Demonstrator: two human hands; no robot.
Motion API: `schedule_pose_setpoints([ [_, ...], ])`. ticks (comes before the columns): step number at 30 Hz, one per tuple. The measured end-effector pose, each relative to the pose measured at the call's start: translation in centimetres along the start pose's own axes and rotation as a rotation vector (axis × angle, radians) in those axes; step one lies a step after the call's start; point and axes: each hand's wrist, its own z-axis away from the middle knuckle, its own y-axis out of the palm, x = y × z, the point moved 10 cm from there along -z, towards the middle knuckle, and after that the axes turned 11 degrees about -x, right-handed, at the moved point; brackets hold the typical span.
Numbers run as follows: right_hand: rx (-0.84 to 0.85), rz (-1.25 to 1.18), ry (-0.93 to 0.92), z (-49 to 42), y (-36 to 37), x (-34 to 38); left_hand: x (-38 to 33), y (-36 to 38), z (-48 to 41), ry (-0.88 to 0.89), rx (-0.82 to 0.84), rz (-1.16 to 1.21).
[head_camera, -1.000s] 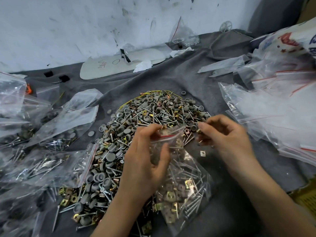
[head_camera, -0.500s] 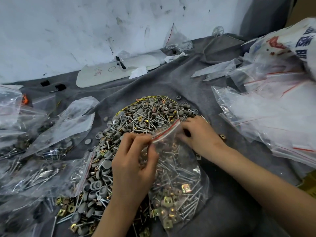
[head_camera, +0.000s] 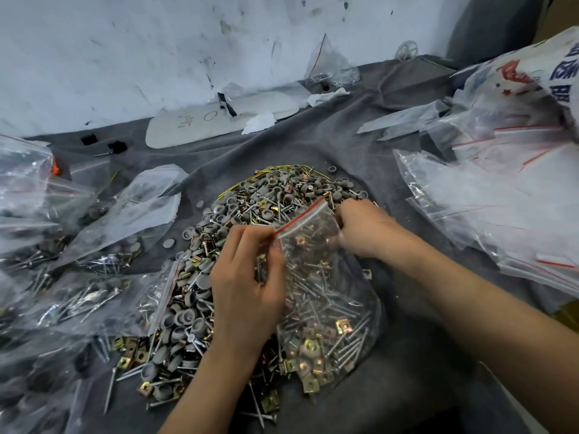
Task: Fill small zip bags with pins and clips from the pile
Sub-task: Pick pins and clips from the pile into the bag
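right hand (head_camera: 365,230) has moved onto the zip bag (head_camera: 326,296) mouth by the pile (head_camera: 250,198); left hand (head_camera: 247,289) fingers pinch its rim, right fingers grip the opposite edge.

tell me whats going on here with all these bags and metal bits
A person is filling a clear plastic zip bag with a red strip at a pile of grey caps, metal pins and brass clips on a grey cloth. The left hand pinches the bag's mouth; the right hand is at its far corner, its grip unclear. The bag holds pins and clips.
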Motion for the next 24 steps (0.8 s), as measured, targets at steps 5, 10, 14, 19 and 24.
schedule_pose_setpoints([
  [5, -0.054, -0.181, -0.125, 1.2, -0.5, 0.9, 0.0, -0.1, 0.1, -0.007, -0.010, 0.026],
  [10, -0.214, -0.317, -0.161, 1.2, -2.7, 0.2, -0.3, -0.1, 0.1, -0.001, -0.015, 0.049],
  [14, -0.113, -0.700, -0.079, 1.3, -3.1, -0.4, -0.5, 0.0, 0.2, 0.027, 0.006, 0.043],
  [19, -0.139, -1.191, 0.012, 2.0, -4.2, -1.2, -0.4, 0.8, 0.4, 0.033, 0.052, -0.014],
  [24, -0.294, -1.284, -0.035, 3.0, -6.9, -1.4, -0.1, 1.3, 0.7, 0.050, 0.090, -0.021],
])
